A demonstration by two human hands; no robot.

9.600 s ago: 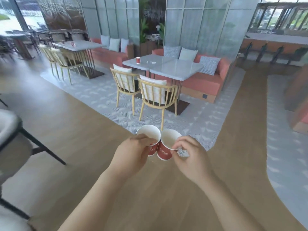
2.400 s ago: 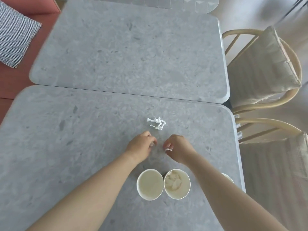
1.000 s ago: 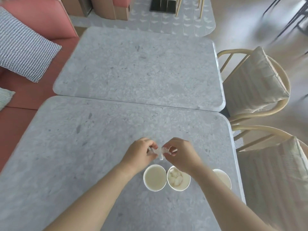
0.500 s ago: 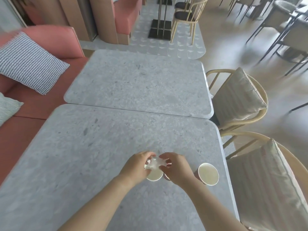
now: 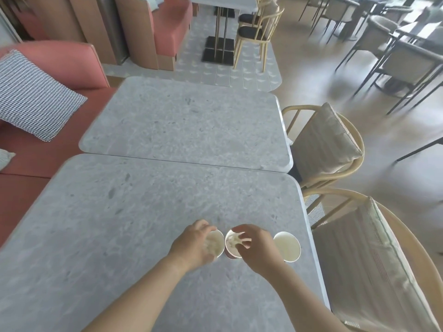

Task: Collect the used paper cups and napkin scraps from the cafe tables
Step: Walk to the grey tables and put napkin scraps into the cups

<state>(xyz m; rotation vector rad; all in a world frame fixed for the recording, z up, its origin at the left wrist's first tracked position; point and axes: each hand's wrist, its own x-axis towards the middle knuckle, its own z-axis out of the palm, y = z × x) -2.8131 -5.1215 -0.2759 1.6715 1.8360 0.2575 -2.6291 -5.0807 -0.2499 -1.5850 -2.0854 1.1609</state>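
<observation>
Curling round the left cup (image 5: 215, 242), the left hand (image 5: 191, 245) grips it from the near-left side, thumb up by the far rim and fingers over the cup's mouth; motion blur hides the fingertips. Just beside it, the right hand (image 5: 257, 250) arches over the middle cup (image 5: 230, 253), finger and thumb pinching a white napkin scrap (image 5: 233, 239) that sits inside that cup's mouth, below the fingertips. The left and middle cups stand touching, rim to rim, between the two hands. The right cup (image 5: 287, 246) stands upright just behind the right hand's knuckles, untouched, near the bench's right edge.

All three cups rest on the near grey stone bench (image 5: 119, 224), toward its near-right part. A second bench (image 5: 187, 125) of the same stone butts against its far edge. On the right, two cane chairs with beige cushions face the benches, one (image 5: 374, 267) by the cups and one (image 5: 326, 142) farther off. On the left runs a coral sofa (image 5: 31, 164) with a checked cushion (image 5: 33, 97) on it.
</observation>
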